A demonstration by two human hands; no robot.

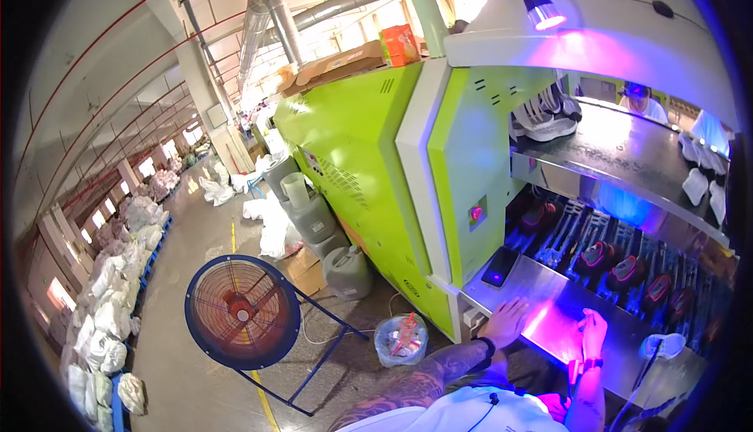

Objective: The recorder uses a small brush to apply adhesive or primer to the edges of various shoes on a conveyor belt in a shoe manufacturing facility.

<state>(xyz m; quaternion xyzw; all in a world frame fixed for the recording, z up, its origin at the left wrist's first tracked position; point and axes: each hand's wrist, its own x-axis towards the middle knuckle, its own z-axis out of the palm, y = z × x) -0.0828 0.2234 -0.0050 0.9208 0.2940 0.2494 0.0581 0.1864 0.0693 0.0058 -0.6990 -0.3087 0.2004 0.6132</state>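
Observation:
My left hand [506, 321] lies flat and open on the steel shelf [549, 283] at the front of a green and white machine [376, 173]. My right hand [594, 333] rests on the same shelf a little to the right, fingers curled at the shelf's edge, lit purple; it holds nothing that I can see. A dark phone [500, 266] lies on the shelf just beyond my left hand. Behind the shelf, dark shoe parts [627, 269] sit in rows on a conveyor.
A blue floor fan [241, 311] stands to my left. A lined bin [400, 339] and grey canisters [347, 271] sit by the machine's base. White shoes [547, 122] ride the upper belt; another person [642, 101] is across it. White sacks [110, 314] line the far-left wall.

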